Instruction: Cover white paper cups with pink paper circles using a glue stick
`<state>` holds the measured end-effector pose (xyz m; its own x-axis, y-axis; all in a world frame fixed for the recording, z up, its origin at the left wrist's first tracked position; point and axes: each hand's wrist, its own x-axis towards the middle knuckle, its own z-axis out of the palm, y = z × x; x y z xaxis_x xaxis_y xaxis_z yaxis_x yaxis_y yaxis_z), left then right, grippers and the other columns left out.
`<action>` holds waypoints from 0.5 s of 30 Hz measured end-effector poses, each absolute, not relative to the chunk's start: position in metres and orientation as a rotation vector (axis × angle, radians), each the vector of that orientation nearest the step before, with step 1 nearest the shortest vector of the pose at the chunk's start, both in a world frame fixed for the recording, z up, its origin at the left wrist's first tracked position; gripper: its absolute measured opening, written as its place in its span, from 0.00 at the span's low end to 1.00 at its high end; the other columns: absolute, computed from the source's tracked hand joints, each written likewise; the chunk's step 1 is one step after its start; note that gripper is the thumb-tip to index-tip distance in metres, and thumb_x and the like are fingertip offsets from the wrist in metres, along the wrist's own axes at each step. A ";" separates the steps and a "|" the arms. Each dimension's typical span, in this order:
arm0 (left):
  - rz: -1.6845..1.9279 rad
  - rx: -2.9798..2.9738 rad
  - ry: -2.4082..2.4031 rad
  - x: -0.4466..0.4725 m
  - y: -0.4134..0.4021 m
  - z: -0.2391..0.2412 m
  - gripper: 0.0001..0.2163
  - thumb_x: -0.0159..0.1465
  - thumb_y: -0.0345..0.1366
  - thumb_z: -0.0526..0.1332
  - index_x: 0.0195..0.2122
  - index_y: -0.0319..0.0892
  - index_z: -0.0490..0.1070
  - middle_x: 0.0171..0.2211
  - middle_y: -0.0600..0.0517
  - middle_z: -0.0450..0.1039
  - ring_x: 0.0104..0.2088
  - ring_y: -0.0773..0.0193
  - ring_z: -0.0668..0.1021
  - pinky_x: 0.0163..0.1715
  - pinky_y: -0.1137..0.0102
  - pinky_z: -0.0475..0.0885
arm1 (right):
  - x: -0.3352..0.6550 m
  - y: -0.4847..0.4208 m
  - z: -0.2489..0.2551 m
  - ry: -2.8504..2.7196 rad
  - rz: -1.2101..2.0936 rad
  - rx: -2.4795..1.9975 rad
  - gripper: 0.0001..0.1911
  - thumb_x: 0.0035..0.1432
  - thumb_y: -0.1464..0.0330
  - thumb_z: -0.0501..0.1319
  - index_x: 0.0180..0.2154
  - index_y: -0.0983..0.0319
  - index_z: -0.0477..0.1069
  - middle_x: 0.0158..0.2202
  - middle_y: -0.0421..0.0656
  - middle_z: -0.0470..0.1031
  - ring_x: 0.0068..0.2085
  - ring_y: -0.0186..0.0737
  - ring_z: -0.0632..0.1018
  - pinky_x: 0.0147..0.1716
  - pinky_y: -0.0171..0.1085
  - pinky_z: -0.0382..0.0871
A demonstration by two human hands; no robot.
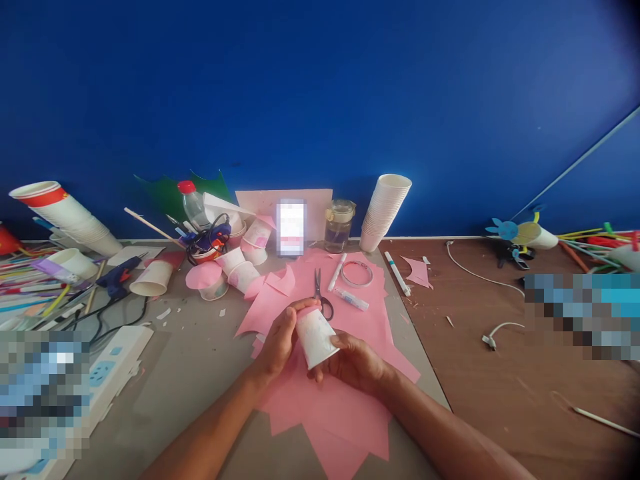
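A white paper cup lies on its side between both hands, its mouth toward the lower right. My left hand wraps round the cup's base end, with pink paper at the top of it. My right hand grips the rim end from below. Both hands hover over sheets of pink paper spread on the grey mat. Scissors lie on the pink paper just beyond the cup, with a glue stick to their right.
A tall stack of white cups leans at the back, beside a glass jar. Cups with pink paper, a glue gun and a power strip sit left. Cables and pens lie right on the brown table.
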<state>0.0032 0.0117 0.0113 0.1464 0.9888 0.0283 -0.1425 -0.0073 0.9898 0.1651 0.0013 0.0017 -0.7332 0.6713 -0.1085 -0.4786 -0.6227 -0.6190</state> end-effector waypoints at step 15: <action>1.113 1.224 0.965 0.001 0.011 0.011 0.25 0.66 0.55 0.44 0.49 0.44 0.70 0.44 0.44 0.73 0.38 0.55 0.77 0.41 0.55 0.74 | 0.165 0.002 -0.001 -0.776 2.335 -0.419 0.19 0.52 0.60 0.58 0.38 0.70 0.69 0.25 0.48 0.77 0.26 0.41 0.76 0.33 0.41 0.66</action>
